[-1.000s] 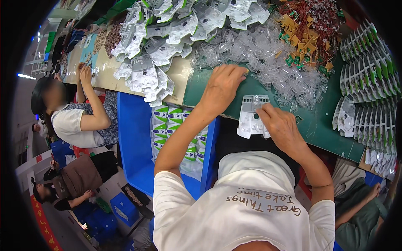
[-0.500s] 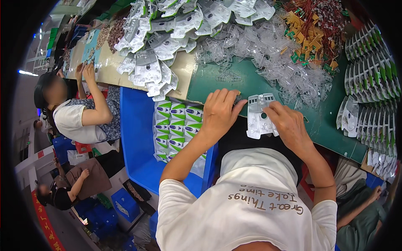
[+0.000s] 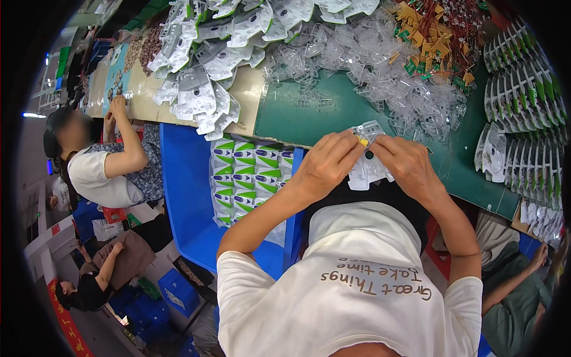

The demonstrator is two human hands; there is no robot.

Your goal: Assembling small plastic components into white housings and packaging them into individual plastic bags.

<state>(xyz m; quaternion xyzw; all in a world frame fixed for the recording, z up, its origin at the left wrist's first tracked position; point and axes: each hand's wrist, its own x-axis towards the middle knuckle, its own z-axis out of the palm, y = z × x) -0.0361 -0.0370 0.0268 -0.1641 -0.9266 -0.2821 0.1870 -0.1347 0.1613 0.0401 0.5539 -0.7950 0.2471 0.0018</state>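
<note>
My left hand (image 3: 328, 163) and my right hand (image 3: 404, 163) meet at the near edge of the green table (image 3: 321, 116). Together they grip a clear plastic blister pack (image 3: 369, 169), which hangs down between them. A small yellow piece (image 3: 362, 141) shows at the pack's top, pinched at my left fingertips. Just beyond my hands lies a heap of clear plastic shells (image 3: 357, 53).
A blue bin (image 3: 190, 196) on my left holds stacked green and white packages (image 3: 241, 178). Grey blister cards (image 3: 202, 83) pile at the far left, yellow-tagged red parts (image 3: 440, 30) at the back, racked packs (image 3: 529, 101) on the right. Other people sit at left and right.
My left hand came back from the table and joined the right hand on the blister pack. Both hands drew nearer to my body with it.
</note>
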